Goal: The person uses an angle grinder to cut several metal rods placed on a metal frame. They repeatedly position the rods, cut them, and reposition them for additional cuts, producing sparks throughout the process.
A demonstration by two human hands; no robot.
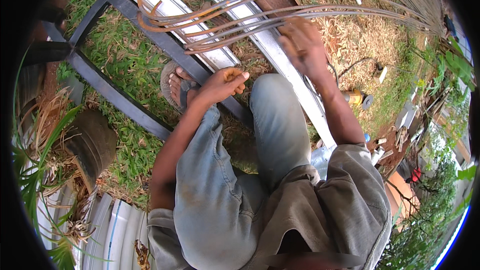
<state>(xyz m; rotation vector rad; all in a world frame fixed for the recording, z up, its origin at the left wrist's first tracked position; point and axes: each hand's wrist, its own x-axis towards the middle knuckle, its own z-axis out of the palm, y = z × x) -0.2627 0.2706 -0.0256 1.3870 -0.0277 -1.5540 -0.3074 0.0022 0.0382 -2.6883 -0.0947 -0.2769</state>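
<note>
Several long steel reinforcing bars (270, 12) run across the upper middle, brown with rust toward their hooked left ends. They lie over white metal beams (270, 45) and a dark metal bar (185, 62). My right hand (302, 42) is at the lower edge of the bars, over the right-hand white beam; motion blurs its fingers, and I cannot tell whether it grips anything. Above the dark bar, near my knee, my left hand (222, 84) is closed, thumb against the curled fingers. Whatever it may hold is too small or hidden to make out.
A yellow angle grinder (355, 97) with its disc lies on the grass to the right, near a cable and plug (380, 74). A dark metal frame (115, 95) stands at the left. White pipes (117, 230) lie lower left, a black pot (90, 142) above them.
</note>
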